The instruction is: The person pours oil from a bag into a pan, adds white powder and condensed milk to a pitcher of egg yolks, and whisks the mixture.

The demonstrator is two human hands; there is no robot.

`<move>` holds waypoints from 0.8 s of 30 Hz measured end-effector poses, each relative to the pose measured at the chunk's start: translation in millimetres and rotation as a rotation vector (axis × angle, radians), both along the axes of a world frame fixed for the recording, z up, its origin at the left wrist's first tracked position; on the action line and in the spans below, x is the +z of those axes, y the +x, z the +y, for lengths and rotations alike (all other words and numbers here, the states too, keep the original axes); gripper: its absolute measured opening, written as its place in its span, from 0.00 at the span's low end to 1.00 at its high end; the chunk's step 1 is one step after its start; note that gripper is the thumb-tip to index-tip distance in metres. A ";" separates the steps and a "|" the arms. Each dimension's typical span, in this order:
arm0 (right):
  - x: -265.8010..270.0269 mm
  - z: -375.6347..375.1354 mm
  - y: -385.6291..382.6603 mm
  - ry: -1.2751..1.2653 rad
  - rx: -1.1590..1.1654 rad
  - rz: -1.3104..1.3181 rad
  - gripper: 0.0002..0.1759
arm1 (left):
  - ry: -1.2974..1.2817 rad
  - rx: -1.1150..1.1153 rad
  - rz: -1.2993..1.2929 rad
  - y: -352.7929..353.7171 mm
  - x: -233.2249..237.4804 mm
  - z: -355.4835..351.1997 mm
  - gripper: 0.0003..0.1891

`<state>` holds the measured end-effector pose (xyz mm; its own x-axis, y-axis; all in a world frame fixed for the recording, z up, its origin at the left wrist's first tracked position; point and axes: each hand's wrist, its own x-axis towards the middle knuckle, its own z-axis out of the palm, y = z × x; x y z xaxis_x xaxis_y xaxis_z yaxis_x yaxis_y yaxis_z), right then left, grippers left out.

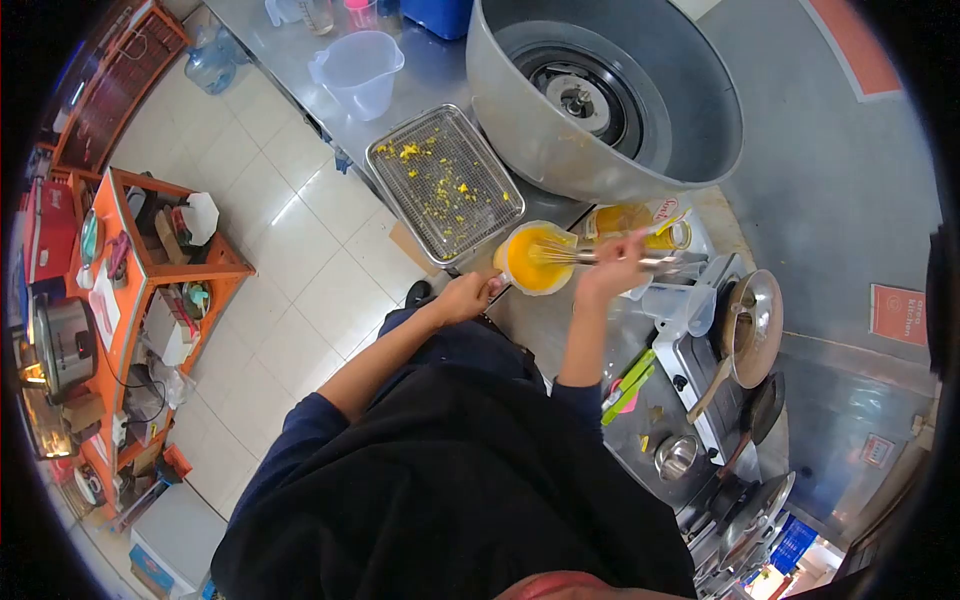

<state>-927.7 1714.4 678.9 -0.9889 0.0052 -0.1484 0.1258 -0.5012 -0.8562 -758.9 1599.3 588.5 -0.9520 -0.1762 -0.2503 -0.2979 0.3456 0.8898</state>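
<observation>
My left hand (470,298) is closed round the handle of a measuring jug (508,262) that holds yellow liquid. The handle of a metal whisk (565,256) is in my right hand (614,268), and its wires reach into the liquid. Just beyond the jug lies a wire-mesh tray (445,185) with scattered yellow bits on it. A bottle of yellow oil (630,222) lies on its side close to my right hand.
A large round metal drum (500,110) stands at the back. An empty plastic jug (365,75) is at the back left. On the right are a white stove (700,385), a lidded pan (752,330), green tongs (628,388) and a metal bowl (677,457). Orange shelves (150,270) stand left.
</observation>
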 end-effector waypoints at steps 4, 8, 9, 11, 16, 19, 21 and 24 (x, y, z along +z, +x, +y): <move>-21.5 -3.7 -9.2 0.102 0.011 0.016 0.15 | 0.039 0.007 0.068 -5.2 8.0 -4.8 0.15; 11.2 -6.7 6.4 0.054 -0.039 0.036 0.13 | 0.028 -0.015 0.027 1.5 -0.8 -1.8 0.15; 7.0 -16.8 14.1 0.079 -0.223 0.046 0.15 | 0.025 -0.018 0.032 2.2 2.3 -1.7 0.15; -23.2 -16.9 7.6 0.124 -0.033 0.017 0.17 | 0.063 0.043 0.067 0.3 10.6 -1.9 0.13; 8.7 -4.7 5.2 0.129 0.001 0.019 0.17 | 0.008 0.004 0.027 3.9 3.9 -1.5 0.10; -8.3 -28.7 13.6 0.071 -0.206 -0.029 0.18 | 0.025 0.006 0.019 0.2 19.0 -7.9 0.10; -1.9 -11.3 -0.2 0.252 0.177 0.003 0.13 | 0.053 0.006 -0.011 1.4 19.0 -7.1 0.11; 3.7 -4.8 4.7 0.107 0.015 0.045 0.10 | 0.023 0.015 0.021 3.0 7.2 -3.8 0.11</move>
<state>-923.0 1709.6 682.5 -0.9947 0.0037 -0.1032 0.0929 -0.4050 -0.9096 -755.9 1595.5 595.7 -0.9543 -0.1849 -0.2348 -0.2844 0.3209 0.9034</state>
